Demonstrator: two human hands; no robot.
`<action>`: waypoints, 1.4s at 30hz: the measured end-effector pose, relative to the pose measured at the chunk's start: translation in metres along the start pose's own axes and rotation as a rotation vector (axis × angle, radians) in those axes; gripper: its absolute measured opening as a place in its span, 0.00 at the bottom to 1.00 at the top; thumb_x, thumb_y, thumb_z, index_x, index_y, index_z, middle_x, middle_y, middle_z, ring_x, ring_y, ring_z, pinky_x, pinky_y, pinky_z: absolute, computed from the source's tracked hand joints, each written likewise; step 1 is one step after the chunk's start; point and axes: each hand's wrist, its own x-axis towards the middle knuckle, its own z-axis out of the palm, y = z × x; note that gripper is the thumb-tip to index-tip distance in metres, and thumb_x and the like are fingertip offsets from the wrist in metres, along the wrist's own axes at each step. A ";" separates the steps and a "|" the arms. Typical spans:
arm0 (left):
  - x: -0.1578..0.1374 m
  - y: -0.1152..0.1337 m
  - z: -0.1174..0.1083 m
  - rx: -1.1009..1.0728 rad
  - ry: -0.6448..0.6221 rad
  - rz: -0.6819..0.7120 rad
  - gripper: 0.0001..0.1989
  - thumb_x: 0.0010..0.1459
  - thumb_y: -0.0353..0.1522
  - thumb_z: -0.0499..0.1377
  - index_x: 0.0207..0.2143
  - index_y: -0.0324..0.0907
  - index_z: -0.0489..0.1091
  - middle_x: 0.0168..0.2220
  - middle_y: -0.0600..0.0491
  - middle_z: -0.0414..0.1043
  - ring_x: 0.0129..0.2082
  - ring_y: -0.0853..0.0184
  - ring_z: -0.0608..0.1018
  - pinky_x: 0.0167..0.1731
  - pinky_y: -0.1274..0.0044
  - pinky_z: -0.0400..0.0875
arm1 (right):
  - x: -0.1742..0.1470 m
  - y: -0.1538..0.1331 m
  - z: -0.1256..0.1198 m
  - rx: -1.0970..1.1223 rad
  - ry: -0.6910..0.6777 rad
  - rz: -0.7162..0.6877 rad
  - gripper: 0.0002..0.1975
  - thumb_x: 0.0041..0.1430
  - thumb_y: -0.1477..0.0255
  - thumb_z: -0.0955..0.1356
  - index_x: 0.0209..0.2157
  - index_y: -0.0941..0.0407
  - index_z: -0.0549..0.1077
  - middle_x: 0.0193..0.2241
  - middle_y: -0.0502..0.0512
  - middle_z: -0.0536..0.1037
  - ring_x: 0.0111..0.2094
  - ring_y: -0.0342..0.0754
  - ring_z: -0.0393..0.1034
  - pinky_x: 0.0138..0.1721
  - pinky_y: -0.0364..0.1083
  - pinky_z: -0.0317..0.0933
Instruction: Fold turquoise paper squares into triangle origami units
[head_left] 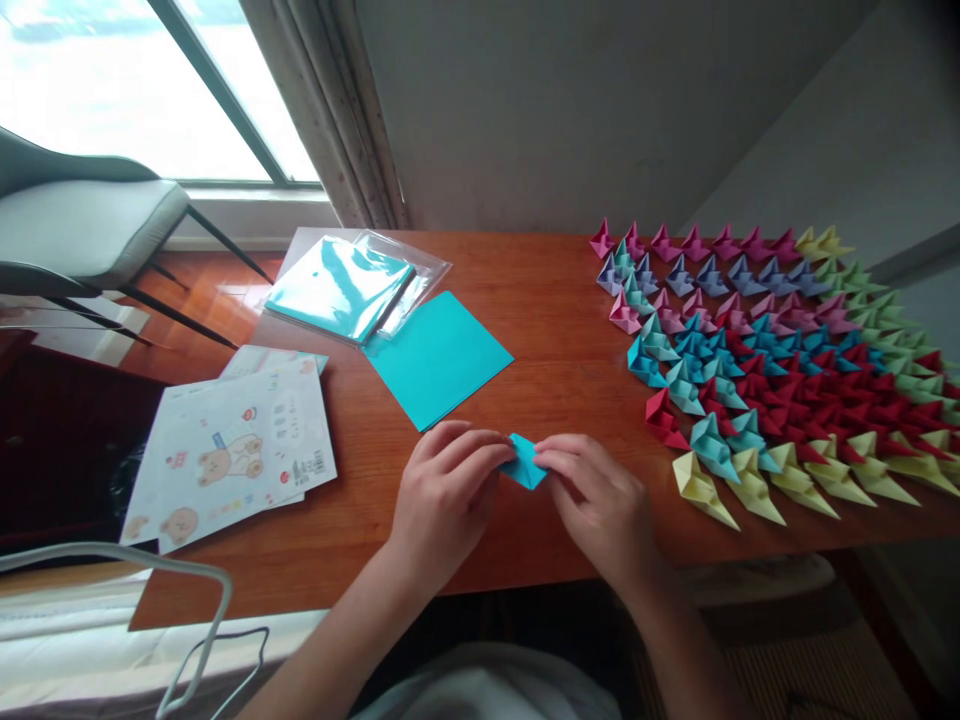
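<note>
A small folded piece of turquoise origami paper [527, 464] is pinched between both hands above the front part of the table. My left hand [448, 490] is closed on its left edge, thumb hidden behind the fingers. On the opposite edge, my right hand [600, 500] grips it with fingertips pressed together. Fold lines meet near the middle of the piece. Just beyond the left hand lies a short stack of flat turquoise square sheets [442, 360]. Rows of folded paper boats [780, 370] in pink, purple, blue, red, green and yellow spread over the right side.
A clear plastic packet of turquoise paper [341, 285] touches the loose sheets at the back left. White cards with bear drawings [240, 450] overhang the left edge of the wooden table [555, 330]. A chair [90, 220] stands by the window, and a white cable [217, 600] curves at lower left.
</note>
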 end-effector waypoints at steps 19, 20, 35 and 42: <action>-0.020 -0.001 0.005 0.282 -0.159 0.090 0.07 0.66 0.26 0.55 0.42 0.41 0.72 0.45 0.50 0.77 0.42 0.62 0.77 0.44 0.69 0.71 | -0.015 0.005 -0.001 -0.210 -0.134 -0.052 0.09 0.64 0.80 0.68 0.44 0.57 0.77 0.39 0.58 0.77 0.42 0.52 0.68 0.46 0.52 0.68; -0.020 0.000 0.004 0.291 -0.162 0.079 0.07 0.66 0.26 0.55 0.41 0.41 0.73 0.44 0.50 0.77 0.41 0.62 0.76 0.43 0.69 0.71 | -0.014 0.005 -0.001 -0.205 -0.137 -0.044 0.09 0.64 0.80 0.68 0.43 0.57 0.77 0.39 0.58 0.77 0.42 0.52 0.67 0.46 0.52 0.67; 0.002 0.003 0.000 0.347 -0.353 -0.179 0.12 0.71 0.36 0.51 0.42 0.46 0.74 0.37 0.52 0.74 0.37 0.62 0.75 0.39 0.69 0.68 | 0.010 0.007 -0.004 -0.099 -0.262 0.207 0.06 0.65 0.75 0.68 0.35 0.54 0.77 0.32 0.52 0.77 0.36 0.50 0.68 0.41 0.49 0.62; 0.003 0.002 0.004 0.343 -0.341 -0.217 0.13 0.70 0.36 0.51 0.41 0.44 0.74 0.37 0.51 0.74 0.38 0.62 0.76 0.40 0.69 0.69 | 0.012 0.006 0.001 -0.131 -0.254 0.263 0.04 0.64 0.73 0.69 0.33 0.54 0.74 0.31 0.51 0.77 0.36 0.49 0.68 0.40 0.48 0.60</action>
